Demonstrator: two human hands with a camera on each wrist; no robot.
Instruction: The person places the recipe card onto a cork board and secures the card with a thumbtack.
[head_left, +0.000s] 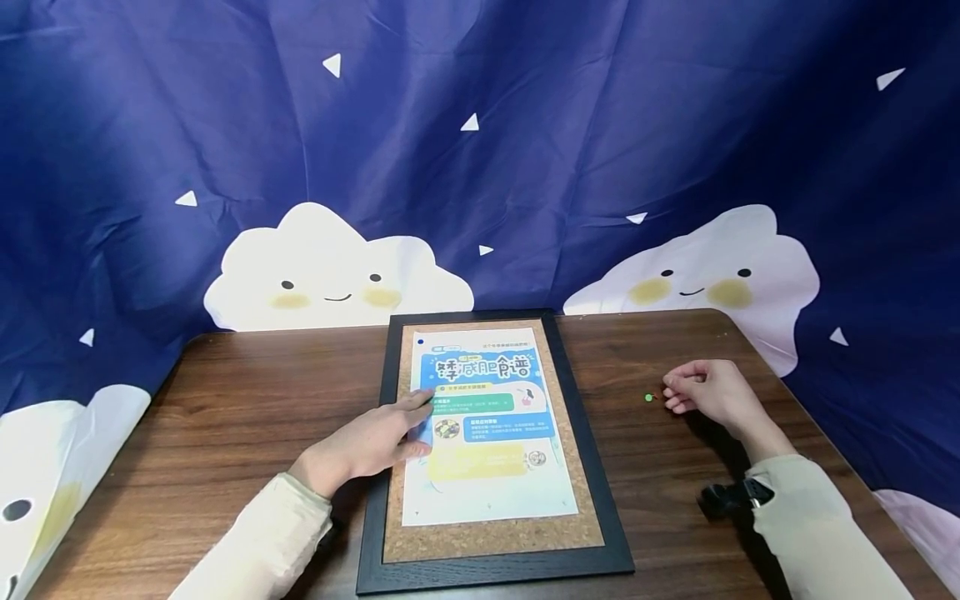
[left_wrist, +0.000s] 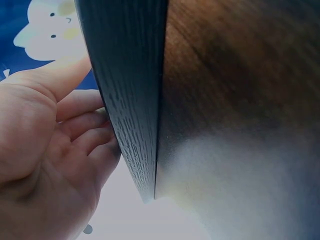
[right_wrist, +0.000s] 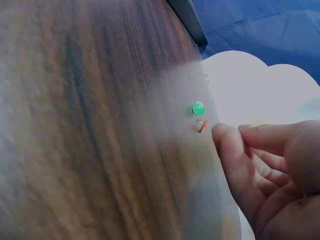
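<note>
A poster sheet (head_left: 491, 500) lies on a cork board (head_left: 442, 546) in a black frame (head_left: 498, 573). A small blue pin head (head_left: 421, 342) marks its upper left corner. My left hand (head_left: 378, 437) rests on the sheet's left side, fingers extended; its wrist view shows the palm (left_wrist: 45, 160) beside the frame edge (left_wrist: 125, 100). To the right, my right hand (head_left: 712, 396) is low over the table, thumb and index finger close together. Close to its fingertips lie a green thumbtack (right_wrist: 198, 108) and a red thumbtack (right_wrist: 203, 126). Whether anything is between those fingertips is hidden.
A brown wooden table (head_left: 247, 400) bears the frame. Behind it hangs a blue curtain (head_left: 525, 167) with white clouds, close to the table's back edge. A black strap device (head_left: 731, 498) is on my right wrist.
</note>
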